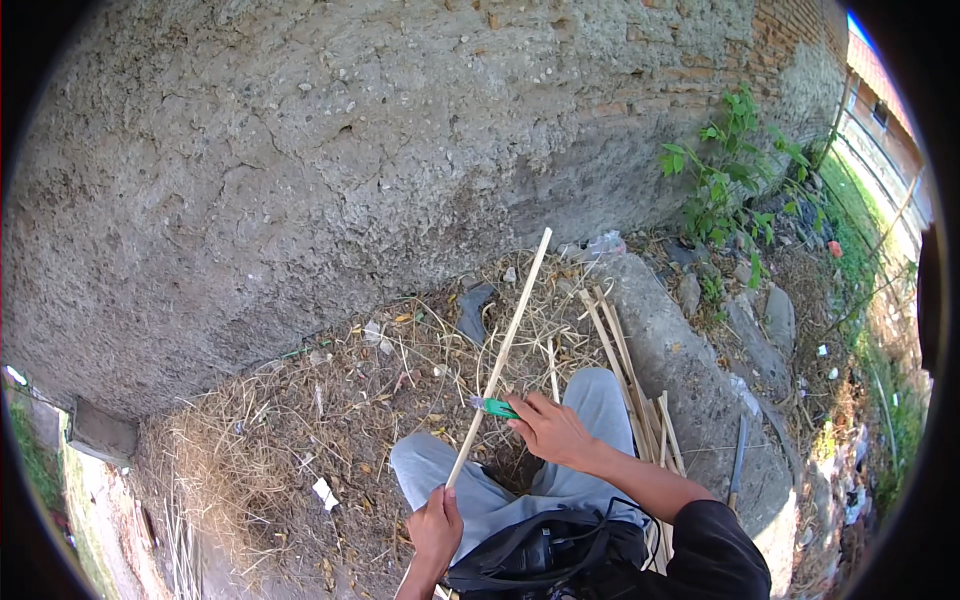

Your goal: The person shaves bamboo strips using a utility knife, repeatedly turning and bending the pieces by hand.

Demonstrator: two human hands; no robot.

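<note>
A long pale strip of split wood, perhaps bamboo (519, 310), slants up and away from my lap toward the wall. My left hand (434, 527) is closed around its lower end. In my right hand (549, 430) is a green utility knife (497, 407), gripped with the fingers wrapped round it. The knife's tip lies against the strip about midway, just above my knees; whether the blade cuts into it is too small to tell. My grey trouser legs (597, 400) are bent beneath the strip.
Several more strips (640, 400) lean by a large stone slab (665, 345) at my right. A long-bladed tool (739, 455) rests on the slab. Curled shavings (235, 455) cover the ground at left. A rough plastered wall (330, 170) rises ahead, with a leafy plant (722, 180) at its right.
</note>
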